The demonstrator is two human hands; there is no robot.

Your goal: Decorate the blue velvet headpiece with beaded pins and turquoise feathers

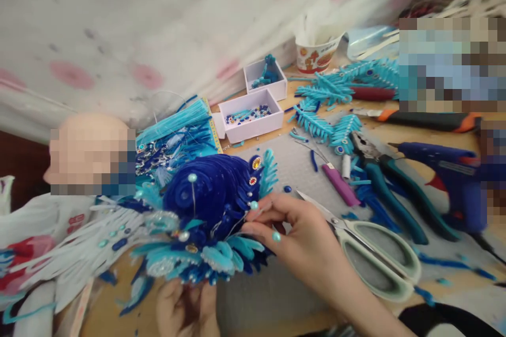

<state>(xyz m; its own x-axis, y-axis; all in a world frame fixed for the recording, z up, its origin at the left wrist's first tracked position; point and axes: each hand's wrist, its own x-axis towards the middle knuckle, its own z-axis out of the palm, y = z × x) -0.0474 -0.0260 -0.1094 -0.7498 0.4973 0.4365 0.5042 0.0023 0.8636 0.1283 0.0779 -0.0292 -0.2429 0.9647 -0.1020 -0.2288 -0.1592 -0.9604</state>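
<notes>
A dark blue coiled headpiece with light blue petals, pearls and gems sits at the centre of the view. My left hand is under its front edge, fingers bent upward against the petals. At its right side, my right hand pinches a thin wire with pale blue pearl beads between thumb and forefinger. Another pearl bead lies against the right hand's fingers. A pearl on a wire stands up from the coil. White feather-like strips spread out to the left.
Green-handled scissors, pliers, a blue glue gun and a purple-handled tool lie at right. Behind are white boxes of beads, a paper cup and light blue fuzzy leaves. A mannequin head is at left.
</notes>
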